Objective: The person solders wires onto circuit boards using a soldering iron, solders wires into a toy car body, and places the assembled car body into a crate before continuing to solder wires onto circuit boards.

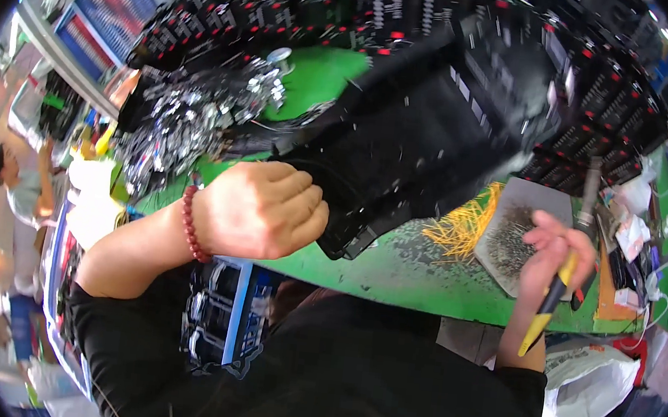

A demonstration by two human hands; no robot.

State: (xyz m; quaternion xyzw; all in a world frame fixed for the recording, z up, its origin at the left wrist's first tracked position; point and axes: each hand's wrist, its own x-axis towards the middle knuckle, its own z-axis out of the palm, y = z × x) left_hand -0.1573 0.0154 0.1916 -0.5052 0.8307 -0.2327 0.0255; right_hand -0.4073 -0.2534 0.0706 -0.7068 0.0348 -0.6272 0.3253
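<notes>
Large black ribbed plastic housing (431, 137), tilted over green table (392, 276), clenched at lower corner by left fingers (298, 205). Probably stiff, bulky; best gripped by edges. Right fingers (558, 240) curled around yellow-and-black-handled tool (548, 304), beside grey tray of small pins (510, 239).

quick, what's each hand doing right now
Left hand: closed, gripping the edge of the large black panel.
Right hand: closed around a yellow and black tool, over the grey tray.
</notes>
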